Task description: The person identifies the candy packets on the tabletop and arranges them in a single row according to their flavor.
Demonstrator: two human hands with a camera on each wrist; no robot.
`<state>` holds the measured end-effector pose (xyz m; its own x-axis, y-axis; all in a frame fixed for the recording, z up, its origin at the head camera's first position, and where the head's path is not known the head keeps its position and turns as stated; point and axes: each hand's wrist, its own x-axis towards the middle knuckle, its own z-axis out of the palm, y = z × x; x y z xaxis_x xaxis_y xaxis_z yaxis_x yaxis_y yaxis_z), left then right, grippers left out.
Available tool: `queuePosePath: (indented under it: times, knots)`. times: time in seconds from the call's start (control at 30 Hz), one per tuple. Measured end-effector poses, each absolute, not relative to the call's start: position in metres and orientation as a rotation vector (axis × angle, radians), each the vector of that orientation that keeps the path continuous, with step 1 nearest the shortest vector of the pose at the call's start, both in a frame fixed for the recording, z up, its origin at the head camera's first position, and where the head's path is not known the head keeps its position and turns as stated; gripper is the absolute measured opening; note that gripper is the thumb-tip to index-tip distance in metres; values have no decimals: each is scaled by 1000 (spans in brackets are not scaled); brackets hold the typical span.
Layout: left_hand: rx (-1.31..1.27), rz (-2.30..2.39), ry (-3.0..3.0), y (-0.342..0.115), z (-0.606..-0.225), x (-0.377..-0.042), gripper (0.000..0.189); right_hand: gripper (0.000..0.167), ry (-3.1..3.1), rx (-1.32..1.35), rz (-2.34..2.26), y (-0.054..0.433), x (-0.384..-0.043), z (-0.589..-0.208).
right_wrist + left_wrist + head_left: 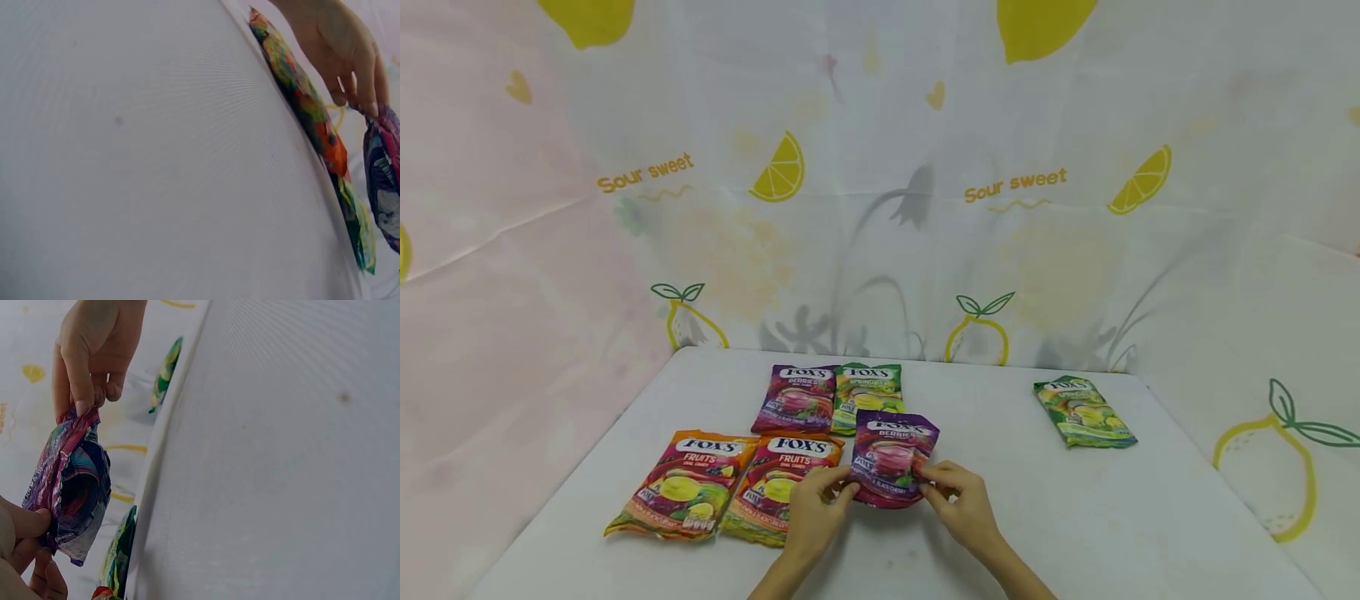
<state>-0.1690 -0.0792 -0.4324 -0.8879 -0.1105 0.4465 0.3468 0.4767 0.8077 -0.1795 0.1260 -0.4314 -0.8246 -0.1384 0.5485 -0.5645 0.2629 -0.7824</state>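
Pinched at opposite sides by the left hand [815,508] and right hand [957,504], the berries pack [889,457] is held above the surface [1060,517], midway between its side edges, where uneven release could tip it onto the fruits pack [775,482] toward the left edge.

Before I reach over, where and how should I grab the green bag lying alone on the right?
I'd probably pinch the green bag by its bottom edge, coming from your side: that edge faces you, nothing blocks it, and it looks thinner than the puffed middle.
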Motion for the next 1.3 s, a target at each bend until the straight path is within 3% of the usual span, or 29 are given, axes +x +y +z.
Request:
queuePosePath:
  times: [0.97,1.3]
  knots:
    - [-167,-1342,-2405,-86,-435,-173,22,19,-2254,650,1574,120,-194,-447]
    - [-148,-1323,-2490,-89,-439,-177,20,21,-2327,609,1565,116,-187,-434]
